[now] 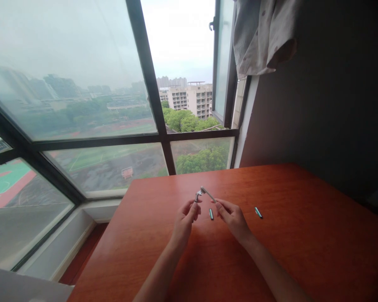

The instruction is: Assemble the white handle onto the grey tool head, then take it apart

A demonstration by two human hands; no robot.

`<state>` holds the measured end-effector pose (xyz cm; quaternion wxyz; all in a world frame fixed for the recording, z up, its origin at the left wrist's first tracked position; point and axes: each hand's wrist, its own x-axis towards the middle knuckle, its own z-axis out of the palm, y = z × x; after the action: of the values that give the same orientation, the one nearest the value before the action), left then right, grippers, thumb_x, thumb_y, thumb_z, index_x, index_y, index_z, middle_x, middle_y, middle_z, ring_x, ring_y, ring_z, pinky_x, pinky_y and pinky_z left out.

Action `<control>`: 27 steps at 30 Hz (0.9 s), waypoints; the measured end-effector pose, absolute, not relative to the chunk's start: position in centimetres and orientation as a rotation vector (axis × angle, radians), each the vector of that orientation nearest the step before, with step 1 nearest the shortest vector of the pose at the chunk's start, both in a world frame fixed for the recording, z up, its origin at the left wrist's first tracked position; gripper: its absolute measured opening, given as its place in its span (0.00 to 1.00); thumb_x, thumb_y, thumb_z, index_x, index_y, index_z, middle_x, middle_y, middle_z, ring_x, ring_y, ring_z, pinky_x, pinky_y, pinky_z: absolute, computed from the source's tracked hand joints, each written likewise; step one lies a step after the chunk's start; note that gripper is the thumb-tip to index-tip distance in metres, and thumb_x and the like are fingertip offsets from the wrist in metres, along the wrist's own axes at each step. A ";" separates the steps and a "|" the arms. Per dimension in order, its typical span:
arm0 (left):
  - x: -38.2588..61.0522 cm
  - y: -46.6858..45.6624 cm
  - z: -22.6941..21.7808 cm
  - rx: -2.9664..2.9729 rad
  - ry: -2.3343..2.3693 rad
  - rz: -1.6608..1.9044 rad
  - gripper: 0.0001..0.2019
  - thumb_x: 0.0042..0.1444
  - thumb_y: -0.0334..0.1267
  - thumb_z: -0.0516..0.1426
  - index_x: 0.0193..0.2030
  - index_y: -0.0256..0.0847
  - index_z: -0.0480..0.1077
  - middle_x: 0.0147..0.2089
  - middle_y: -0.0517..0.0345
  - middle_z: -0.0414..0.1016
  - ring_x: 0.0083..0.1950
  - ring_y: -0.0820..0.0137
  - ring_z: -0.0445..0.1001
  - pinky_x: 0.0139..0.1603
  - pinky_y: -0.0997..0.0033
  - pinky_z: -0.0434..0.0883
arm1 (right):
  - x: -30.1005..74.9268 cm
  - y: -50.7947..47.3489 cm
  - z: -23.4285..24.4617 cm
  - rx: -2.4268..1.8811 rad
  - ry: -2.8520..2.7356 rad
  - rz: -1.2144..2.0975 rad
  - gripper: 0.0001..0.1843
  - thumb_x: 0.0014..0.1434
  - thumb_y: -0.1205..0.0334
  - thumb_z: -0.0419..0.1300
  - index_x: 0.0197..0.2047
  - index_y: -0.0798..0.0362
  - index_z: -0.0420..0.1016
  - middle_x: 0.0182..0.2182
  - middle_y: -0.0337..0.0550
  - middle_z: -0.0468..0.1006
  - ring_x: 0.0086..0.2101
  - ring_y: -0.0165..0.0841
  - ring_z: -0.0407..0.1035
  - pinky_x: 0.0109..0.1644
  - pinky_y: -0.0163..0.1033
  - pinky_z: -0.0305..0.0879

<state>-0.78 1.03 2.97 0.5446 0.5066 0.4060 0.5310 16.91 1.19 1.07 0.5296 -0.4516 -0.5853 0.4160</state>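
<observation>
My left hand (pixel 187 217) is closed around a silver razor handle (pixel 197 196), its metal head end pointing up. Between the fingers of my right hand (pixel 231 216) is a thin, pale toothbrush (pixel 209 195), tilted so its head meets the top of the razor handle. Whether the bristles press on the metal is too small to tell. Lying on the table between my hands is a razor cartridge (pixel 211 214) with a light green strip. A second, similar cartridge (pixel 258 212) rests farther right, apart from both hands.
The reddish-brown wooden table (pixel 305 239) reaches under both forearms. Beyond its back edge stands a dark-framed window (pixel 162 138) with one pane swung open. A grey garment (pixel 261 37) hangs at the upper right, beside a dark wall (pixel 315 109).
</observation>
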 end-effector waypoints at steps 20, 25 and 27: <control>-1.1 1.1 3.0 1.198 0.998 1.273 0.18 0.55 0.51 0.57 0.44 0.38 0.71 0.27 0.60 0.64 0.27 0.74 0.58 0.28 0.74 0.56 | 16.8 0.7 1.9 -1.069 -1.499 0.936 0.24 0.60 0.47 0.54 0.43 0.58 0.80 0.22 0.40 0.71 0.24 0.29 0.64 0.27 0.32 0.60; -1.0 1.0 3.0 1.190 0.977 1.279 0.19 0.56 0.51 0.56 0.45 0.38 0.71 0.26 0.61 0.63 0.26 0.75 0.58 0.27 0.75 0.55 | 16.9 0.8 2.0 -1.113 -1.503 0.846 0.23 0.61 0.47 0.54 0.40 0.58 0.80 0.21 0.40 0.71 0.24 0.31 0.65 0.29 0.33 0.61; -0.9 1.0 3.0 1.191 0.976 1.278 0.19 0.56 0.50 0.56 0.45 0.37 0.71 0.26 0.61 0.63 0.26 0.75 0.57 0.27 0.75 0.55 | 16.9 0.9 2.1 -1.135 -1.497 0.792 0.23 0.61 0.48 0.54 0.39 0.58 0.80 0.21 0.40 0.71 0.25 0.31 0.65 0.29 0.33 0.61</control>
<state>-0.95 0.97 2.98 0.5400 0.5008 0.4107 0.5375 16.92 0.88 2.07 0.5240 -0.4742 -0.6253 0.3309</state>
